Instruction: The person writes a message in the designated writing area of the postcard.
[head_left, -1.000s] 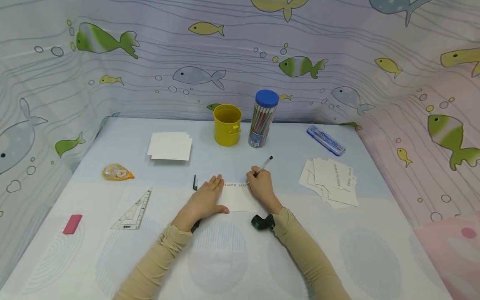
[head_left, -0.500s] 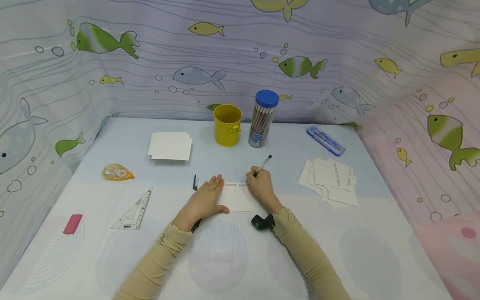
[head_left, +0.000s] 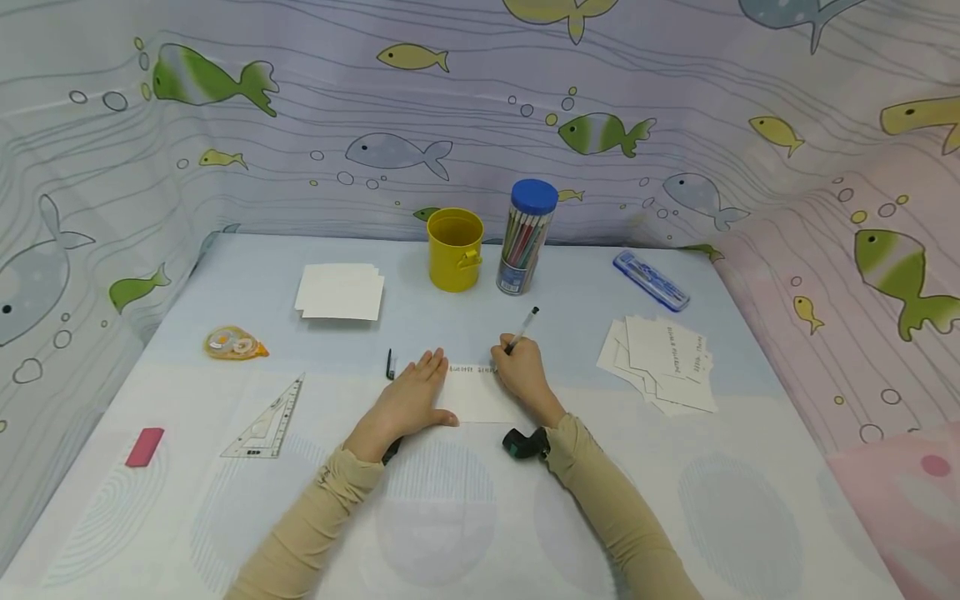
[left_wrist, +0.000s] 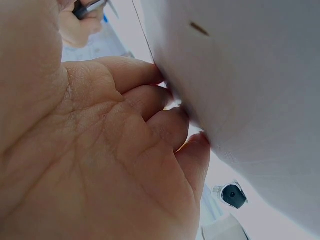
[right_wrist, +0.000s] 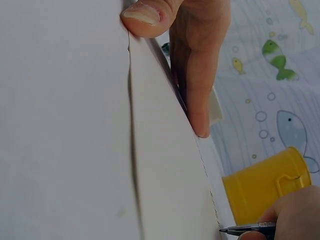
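A white paper card (head_left: 483, 402) lies before me, a line of small handwriting along its far edge. My left hand (head_left: 411, 393) rests on its left part, fingers extended and thumb spread at the near side. In the left wrist view that palm (left_wrist: 115, 135) fills much of the picture. A pen with a clear barrel and black end (head_left: 527, 323) is pinched in my right hand (head_left: 523, 375) at the card's far right. Seen from the right wrist, the pen's tip (right_wrist: 223, 230) meets the written line. Just beyond my left hand lies a black pen cap (head_left: 389, 365).
Blank cards (head_left: 341, 293) lie back left, written cards (head_left: 663, 362) at right. A yellow bucket (head_left: 454, 258) and a blue-lidded pencil jar (head_left: 522, 250) stand at the back. Around are a blue case (head_left: 651, 281), correction tape (head_left: 234, 343), set square (head_left: 270, 425) and pink eraser (head_left: 145, 447).
The pen's upper end has swung slightly left and toward me, and my right hand has shifted a little left. My left hand and the card stay in place.
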